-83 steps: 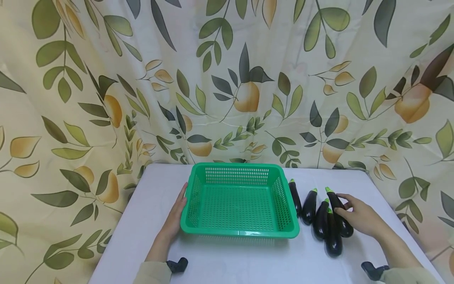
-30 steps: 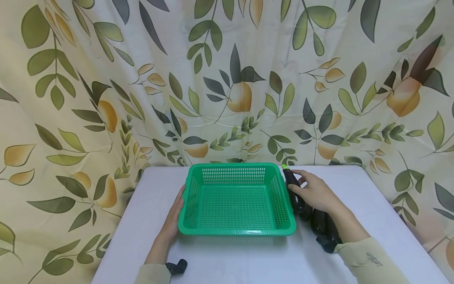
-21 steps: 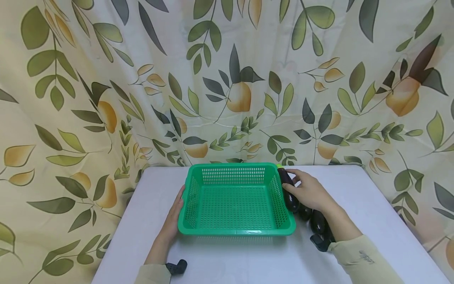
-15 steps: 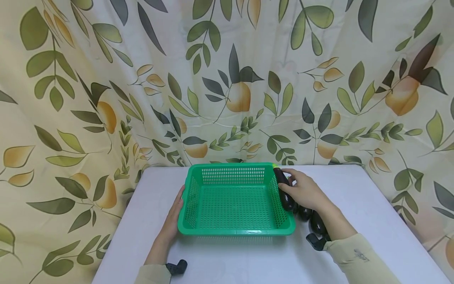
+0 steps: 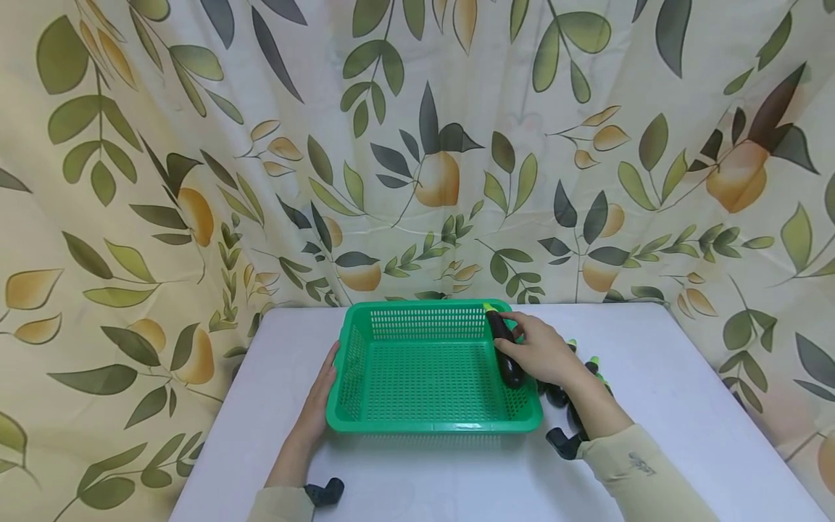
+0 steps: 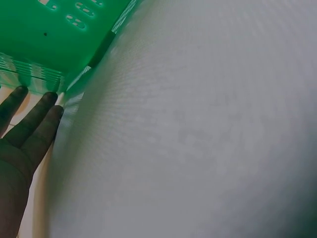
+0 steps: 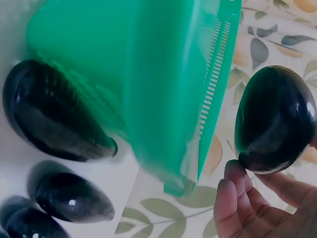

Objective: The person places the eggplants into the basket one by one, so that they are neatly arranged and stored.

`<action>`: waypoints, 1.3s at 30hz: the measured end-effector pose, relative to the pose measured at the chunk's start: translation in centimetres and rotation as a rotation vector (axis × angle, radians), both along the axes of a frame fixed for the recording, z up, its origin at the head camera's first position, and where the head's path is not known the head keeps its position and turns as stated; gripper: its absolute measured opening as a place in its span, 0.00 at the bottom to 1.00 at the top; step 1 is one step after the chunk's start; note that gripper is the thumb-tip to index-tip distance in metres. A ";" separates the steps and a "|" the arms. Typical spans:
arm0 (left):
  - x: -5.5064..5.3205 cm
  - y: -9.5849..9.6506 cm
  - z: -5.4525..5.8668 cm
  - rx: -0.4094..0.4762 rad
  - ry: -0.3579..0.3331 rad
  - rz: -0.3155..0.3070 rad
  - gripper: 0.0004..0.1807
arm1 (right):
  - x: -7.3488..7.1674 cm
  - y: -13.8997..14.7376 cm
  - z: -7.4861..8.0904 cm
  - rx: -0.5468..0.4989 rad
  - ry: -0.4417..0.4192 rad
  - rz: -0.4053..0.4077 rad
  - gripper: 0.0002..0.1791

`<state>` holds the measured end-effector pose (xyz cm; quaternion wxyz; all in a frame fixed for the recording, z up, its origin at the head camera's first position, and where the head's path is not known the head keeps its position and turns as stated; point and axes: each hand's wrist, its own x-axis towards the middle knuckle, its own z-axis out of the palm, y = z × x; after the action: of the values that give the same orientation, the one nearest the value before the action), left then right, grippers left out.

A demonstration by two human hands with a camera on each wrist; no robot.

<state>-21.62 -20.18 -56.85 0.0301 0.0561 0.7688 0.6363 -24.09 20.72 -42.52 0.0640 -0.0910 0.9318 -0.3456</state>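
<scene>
Right grip (image 5: pixel 543 355): you're pinching an eggplant (image 5: pixel 509 368) over the basket (image 5: pixel 430 428). Left grip (image 5: pixel 318 399): spread, touching its left side. Lowering clear of the right rim (image 5: pixel 536 415) is looking safest.

Left sleeve (image 5: pixel 282 504): pale beige, lower left
Right sleeve (image 5: pixel 629 475): matching beige, small grey motif (image 5: pixel 641 463), lower right
Wrist cameras (image 5: pixel 325 492): black, rounded

Right hand (image 7: pixel 270 213) holds dark eggplant (image 7: pixel 275 119), fat end facing camera, right of green basket (image 7: pixel 163 89). Three more eggplants (image 7: pixel 54 116) at left on white table (image 7: pixel 126 161), nearest one just beside basket. Leaf-print curtain (image 7: pixel 163 210) behind.
</scene>
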 end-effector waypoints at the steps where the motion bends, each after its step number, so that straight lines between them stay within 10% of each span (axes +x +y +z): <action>1: 0.0 0.0 0.0 0.002 0.000 -0.002 0.26 | -0.1 -0.2 -0.1 0.007 0.001 -0.004 0.32; 16: 0.5 0.0 1.3 0.019 -0.021 -0.034 0.26 | -0.8 -1.6 -1.0 0.141 0.068 -0.063 0.32; 39: 0.2 0.1 0.1 0.022 -0.027 0.017 0.25 | -1.2 -3.3 -3.0 0.243 0.144 -0.037 0.28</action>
<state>-21.47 -20.07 -56.78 0.0345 0.0414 0.7617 0.6457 -25.28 17.45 -45.51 0.0012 -0.0897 0.9705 -0.2238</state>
